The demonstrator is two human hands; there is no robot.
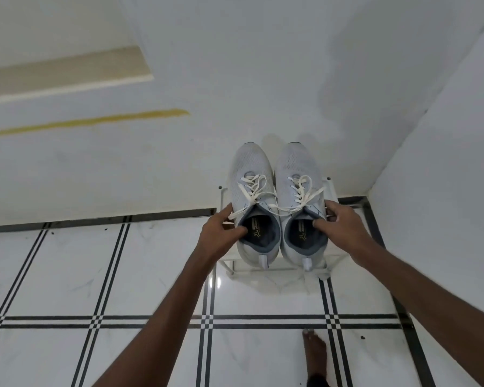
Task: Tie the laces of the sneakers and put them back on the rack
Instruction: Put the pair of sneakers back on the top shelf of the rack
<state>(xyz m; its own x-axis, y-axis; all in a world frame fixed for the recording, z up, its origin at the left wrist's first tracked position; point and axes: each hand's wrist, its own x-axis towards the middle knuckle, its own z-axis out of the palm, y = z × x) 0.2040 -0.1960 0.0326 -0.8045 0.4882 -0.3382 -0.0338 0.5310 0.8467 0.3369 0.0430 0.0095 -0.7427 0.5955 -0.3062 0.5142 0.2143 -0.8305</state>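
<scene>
Both hands grip the 2 sneakers by their collars, left hand (pixel 221 233) and right hand (pixel 340 223), steadying them atop the rack (pixel 330 188), laces (pixel 280 198) apparently tied.

Matt mesh-cloth sneakers (pixel 277 202), flat woven laces (pixel 259 191), glossy marbled floor tiles (pixel 157 275).

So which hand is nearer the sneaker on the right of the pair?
Right. The right hand grips the right-side sneaker at its collar; the left hand holds the other sneaker, across the pair.
</scene>
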